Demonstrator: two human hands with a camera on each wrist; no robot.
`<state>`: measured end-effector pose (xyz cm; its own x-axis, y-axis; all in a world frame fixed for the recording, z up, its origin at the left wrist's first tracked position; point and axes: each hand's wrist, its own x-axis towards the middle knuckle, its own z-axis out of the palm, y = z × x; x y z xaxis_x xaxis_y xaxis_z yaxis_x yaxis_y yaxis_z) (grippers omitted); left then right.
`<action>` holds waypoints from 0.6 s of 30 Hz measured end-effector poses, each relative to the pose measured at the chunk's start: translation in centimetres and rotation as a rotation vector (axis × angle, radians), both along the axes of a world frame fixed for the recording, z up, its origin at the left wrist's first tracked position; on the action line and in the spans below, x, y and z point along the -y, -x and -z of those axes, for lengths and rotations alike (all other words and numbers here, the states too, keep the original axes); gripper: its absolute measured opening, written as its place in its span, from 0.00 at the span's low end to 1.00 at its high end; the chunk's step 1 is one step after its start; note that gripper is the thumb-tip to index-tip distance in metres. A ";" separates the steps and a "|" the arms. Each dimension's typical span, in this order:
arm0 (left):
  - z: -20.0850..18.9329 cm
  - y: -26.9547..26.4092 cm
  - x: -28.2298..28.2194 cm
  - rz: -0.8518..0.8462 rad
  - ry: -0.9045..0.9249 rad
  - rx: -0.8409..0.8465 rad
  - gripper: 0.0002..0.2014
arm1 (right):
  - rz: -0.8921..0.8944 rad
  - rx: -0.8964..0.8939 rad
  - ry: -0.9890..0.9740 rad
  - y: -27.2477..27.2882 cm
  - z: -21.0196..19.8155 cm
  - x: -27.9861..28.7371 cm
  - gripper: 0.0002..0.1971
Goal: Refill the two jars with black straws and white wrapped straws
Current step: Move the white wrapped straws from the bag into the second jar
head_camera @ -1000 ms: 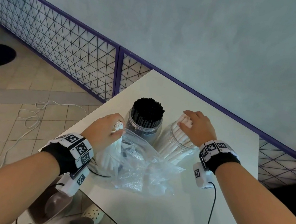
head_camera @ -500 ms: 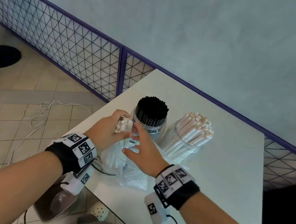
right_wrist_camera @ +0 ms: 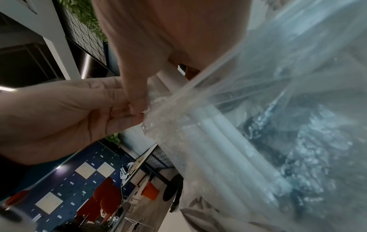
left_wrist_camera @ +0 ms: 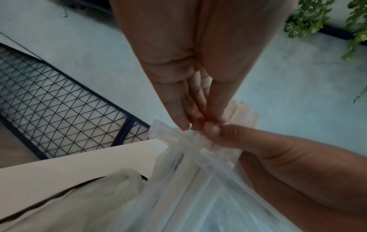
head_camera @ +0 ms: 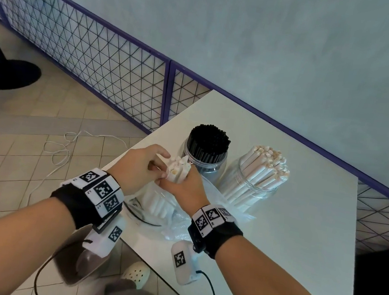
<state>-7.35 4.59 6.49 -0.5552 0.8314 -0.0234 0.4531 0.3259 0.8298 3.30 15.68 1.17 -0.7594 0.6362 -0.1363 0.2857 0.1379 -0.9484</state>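
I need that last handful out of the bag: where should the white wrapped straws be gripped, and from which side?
Grip the white wrapped straws just below their protruding tops, coming from above. They stand nearly upright out of the plastic bag, whose film covers their lower lengths. Both the left hand and right hand already meet there.

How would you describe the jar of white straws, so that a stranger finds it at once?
On the white table stand two clear jars. The jar of white wrapped straws is the right one, and its straws lean; its neighbour holds black straws.
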 end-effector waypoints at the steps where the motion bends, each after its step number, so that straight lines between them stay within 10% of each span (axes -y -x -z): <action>1: 0.2 -0.1 0.0 -0.003 -0.025 0.021 0.15 | 0.001 -0.024 0.037 0.0 0.0 0.1 0.27; 8: 2.1 -0.2 0.2 -0.173 0.100 -0.309 0.02 | 0.121 -0.129 0.178 -0.6 -1.7 0.3 0.18; 12: 3.1 -0.1 0.2 -0.015 0.496 -0.302 0.14 | 0.144 -0.269 0.112 -2.3 -5.3 -0.6 0.14; 18: 3.2 -1.2 -0.3 0.053 0.398 -0.278 0.35 | 0.143 -0.349 0.008 -5.7 -5.0 -2.2 0.17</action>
